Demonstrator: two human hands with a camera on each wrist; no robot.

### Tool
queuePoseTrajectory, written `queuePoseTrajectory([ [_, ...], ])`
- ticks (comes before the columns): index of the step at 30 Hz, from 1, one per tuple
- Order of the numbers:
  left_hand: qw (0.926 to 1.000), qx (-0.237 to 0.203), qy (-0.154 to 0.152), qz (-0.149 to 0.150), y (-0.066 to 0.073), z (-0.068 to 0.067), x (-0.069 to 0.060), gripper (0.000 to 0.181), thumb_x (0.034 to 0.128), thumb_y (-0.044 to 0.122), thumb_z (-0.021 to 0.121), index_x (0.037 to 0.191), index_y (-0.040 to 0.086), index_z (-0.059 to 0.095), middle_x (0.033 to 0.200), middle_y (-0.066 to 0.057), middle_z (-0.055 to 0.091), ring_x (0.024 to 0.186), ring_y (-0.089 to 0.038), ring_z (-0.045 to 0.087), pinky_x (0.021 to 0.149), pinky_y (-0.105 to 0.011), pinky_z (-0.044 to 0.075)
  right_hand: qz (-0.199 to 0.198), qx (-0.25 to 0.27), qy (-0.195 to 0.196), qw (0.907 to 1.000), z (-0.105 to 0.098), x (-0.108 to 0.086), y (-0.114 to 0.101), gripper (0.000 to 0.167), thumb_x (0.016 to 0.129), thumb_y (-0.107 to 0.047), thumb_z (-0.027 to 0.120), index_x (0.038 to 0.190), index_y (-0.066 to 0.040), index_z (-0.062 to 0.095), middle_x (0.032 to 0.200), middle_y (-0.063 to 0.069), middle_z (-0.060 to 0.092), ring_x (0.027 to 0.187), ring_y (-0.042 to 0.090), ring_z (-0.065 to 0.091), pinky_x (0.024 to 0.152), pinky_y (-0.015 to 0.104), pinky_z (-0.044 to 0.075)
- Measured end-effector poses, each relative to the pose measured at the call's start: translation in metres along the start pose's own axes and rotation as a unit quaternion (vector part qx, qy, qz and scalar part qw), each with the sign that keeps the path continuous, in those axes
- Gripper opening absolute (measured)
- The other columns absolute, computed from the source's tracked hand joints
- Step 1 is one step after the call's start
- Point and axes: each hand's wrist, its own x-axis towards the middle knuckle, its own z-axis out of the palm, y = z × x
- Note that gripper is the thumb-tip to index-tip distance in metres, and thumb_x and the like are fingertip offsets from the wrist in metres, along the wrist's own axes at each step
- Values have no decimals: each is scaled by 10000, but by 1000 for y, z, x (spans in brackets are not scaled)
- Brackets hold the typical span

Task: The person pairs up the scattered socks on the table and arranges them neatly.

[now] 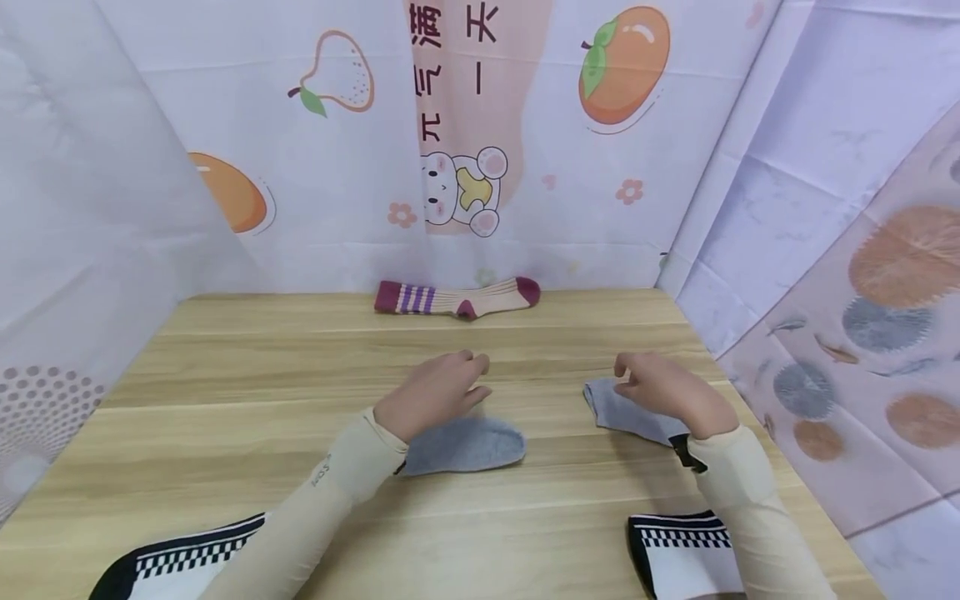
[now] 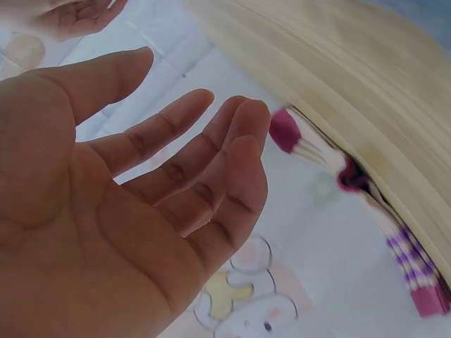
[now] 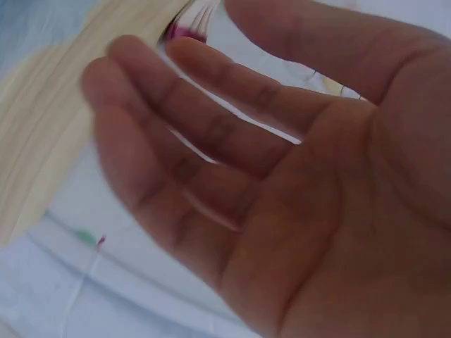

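Note:
My left hand [image 1: 435,393] is over the table, just above a grey-blue sock [image 1: 472,446] that lies flat with its rounded end to the right. Loosely bent fingers and a bare palm show on that hand [image 2: 141,190] in the left wrist view. Over a second grey-blue sock [image 1: 626,414], partly covered by the hand, is my right hand [image 1: 675,390]. The right wrist view shows this hand [image 3: 282,162] with relaxed fingers and nothing in it. At the table's back lies a cream sock [image 1: 483,300] with maroon ends and purple stripes.
Two black-and-white checkered socks lie near the front, one at left [image 1: 183,554] and one at right [image 1: 686,554], each partly hidden by a sleeve. The wooden table [image 1: 300,358] meets a printed curtain [image 1: 322,183] at the back and sides.

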Motion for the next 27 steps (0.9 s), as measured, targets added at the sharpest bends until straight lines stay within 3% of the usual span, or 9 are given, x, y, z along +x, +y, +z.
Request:
queuePoseTrajectory([
  [8,9993,-30,-242,279,22,13,41,277,994,283,629,1153,57,635,1037,-78,681,884,-167,648,762,-298,542,929,-426,-47,9947,-7,-7,34,241,904,-79,659,1055,99,597,1080,295,633,970,427,615,828,532,489],
  [14,9973,-37,-573,459,41,25,70,295,999,288,618,1170,49,640,1080,-86,687,965,-204,660,815,-311,541,1155,-196,-244,9928,-6,-9,54,152,860,-68,650,921,52,580,920,185,615,820,294,558,750,456,465],
  [16,9967,-61,-624,506,45,29,77,282,997,279,621,1163,52,642,1082,-83,687,971,-202,658,823,-307,537,1208,-178,-258,9922,-6,-8,57,126,847,-59,641,803,3,540,774,102,544,709,232,489,664,390,431],
  [19,9964,-107,-633,555,51,35,87,284,1000,274,615,1168,47,645,1090,-76,686,977,-190,654,841,-300,530,1289,-213,-254,9911,-6,-8,61,233,819,-37,617,674,-83,441,650,-3,388,607,165,364,571,316,338],
  [21,9960,-164,-650,590,55,39,95,283,1004,265,605,1171,40,648,1090,-71,686,964,-174,649,840,-291,527,1420,-181,-337,9891,-7,-8,62,258,811,-26,594,657,-112,405,635,-25,332,587,151,320,546,304,301],
  [27,9945,-313,-814,572,69,52,117,220,997,274,607,1043,65,659,900,-27,645,756,-114,548,693,-239,483,1756,-159,-718,9817,-6,-3,63,162,812,-13,513,692,-118,487,694,30,463,636,191,407,556,335,343],
])
